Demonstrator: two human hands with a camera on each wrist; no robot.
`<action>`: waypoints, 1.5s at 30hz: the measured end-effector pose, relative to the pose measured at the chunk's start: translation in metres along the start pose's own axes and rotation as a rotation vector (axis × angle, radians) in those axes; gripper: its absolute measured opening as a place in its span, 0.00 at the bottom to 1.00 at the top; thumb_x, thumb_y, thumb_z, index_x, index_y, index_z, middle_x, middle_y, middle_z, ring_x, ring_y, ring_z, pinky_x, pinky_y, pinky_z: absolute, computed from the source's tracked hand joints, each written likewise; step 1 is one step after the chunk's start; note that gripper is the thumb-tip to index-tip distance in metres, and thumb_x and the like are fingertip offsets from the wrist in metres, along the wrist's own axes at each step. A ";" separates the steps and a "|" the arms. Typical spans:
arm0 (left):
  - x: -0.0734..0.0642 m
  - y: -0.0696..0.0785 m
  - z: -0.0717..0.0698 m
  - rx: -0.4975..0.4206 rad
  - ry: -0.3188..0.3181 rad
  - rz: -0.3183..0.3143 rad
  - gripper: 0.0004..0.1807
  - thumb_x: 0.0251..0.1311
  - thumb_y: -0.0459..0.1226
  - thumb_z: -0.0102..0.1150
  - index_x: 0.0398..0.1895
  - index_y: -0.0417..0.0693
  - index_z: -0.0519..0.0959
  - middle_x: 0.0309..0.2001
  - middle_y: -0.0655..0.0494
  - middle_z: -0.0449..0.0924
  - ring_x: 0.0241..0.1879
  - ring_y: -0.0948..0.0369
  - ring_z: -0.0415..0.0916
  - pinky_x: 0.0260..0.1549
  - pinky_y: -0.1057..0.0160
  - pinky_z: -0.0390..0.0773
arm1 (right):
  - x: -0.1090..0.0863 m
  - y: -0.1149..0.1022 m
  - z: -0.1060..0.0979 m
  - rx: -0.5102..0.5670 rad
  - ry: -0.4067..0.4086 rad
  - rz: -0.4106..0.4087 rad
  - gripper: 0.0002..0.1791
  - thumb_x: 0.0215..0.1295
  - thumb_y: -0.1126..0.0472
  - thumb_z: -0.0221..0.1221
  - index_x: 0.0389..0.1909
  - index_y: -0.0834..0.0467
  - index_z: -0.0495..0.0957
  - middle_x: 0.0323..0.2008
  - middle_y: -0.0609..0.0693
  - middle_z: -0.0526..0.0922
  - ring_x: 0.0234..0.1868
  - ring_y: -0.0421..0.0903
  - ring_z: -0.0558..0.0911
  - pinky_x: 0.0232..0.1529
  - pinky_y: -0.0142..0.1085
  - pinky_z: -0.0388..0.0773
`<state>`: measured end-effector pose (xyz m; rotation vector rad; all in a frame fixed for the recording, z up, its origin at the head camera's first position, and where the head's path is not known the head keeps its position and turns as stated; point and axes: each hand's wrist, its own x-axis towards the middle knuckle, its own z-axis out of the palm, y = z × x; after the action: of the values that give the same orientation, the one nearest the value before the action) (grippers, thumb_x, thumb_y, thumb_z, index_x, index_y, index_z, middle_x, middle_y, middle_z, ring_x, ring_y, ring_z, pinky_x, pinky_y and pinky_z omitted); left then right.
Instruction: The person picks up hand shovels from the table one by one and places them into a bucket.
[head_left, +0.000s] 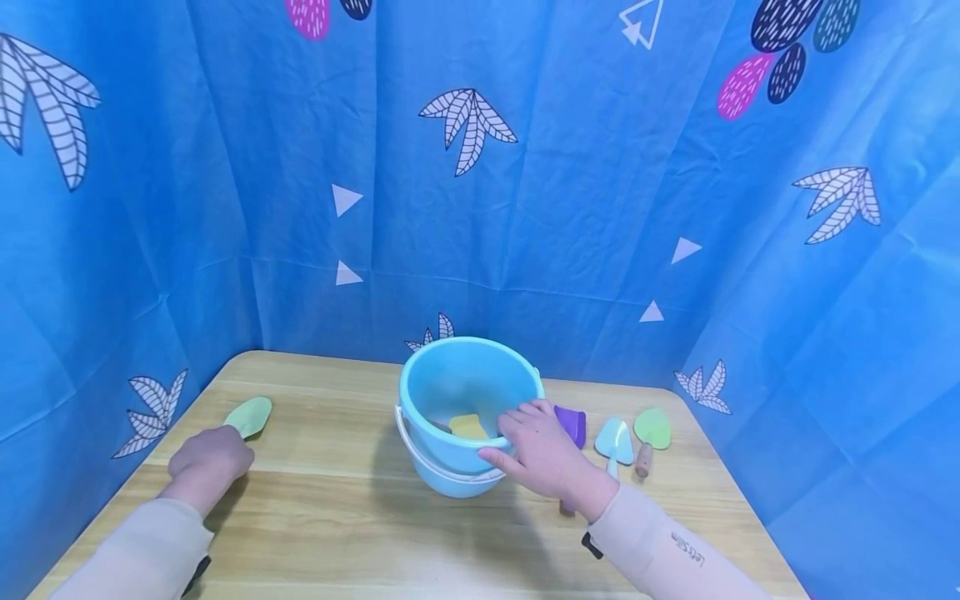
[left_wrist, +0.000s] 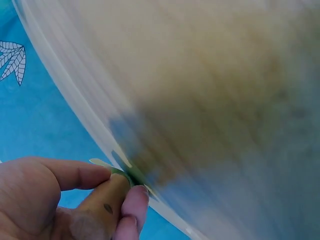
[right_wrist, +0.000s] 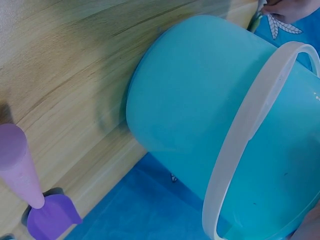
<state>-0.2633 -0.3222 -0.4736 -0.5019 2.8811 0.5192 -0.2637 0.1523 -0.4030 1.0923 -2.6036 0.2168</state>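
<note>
At the left of the table, my left hand grips a small toy shovel by its wooden handle. The shovel's pale green blade points away from me. My right hand holds the rim of a light blue bucket, fingers over the edge and thumb outside. A white carrying handle hangs down the bucket's front. Inside the bucket lies a yellow piece, partly hidden by the near wall.
To the right of the bucket lie a purple shovel, a light blue shovel and a green shovel with a wooden handle. My right arm partly covers the purple one. A blue patterned curtain surrounds the wooden table.
</note>
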 end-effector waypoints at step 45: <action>-0.010 0.010 -0.037 0.021 0.113 0.074 0.24 0.61 0.41 0.50 0.42 0.21 0.74 0.31 0.33 0.73 0.30 0.43 0.72 0.24 0.52 0.74 | -0.004 0.005 0.003 -0.004 0.012 -0.020 0.24 0.71 0.31 0.46 0.27 0.46 0.67 0.22 0.38 0.64 0.31 0.39 0.65 0.53 0.45 0.64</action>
<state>-0.2613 -0.3234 -0.4341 -0.4359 3.0192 0.4862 -0.2649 0.1575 -0.4068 1.1114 -2.5799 0.2126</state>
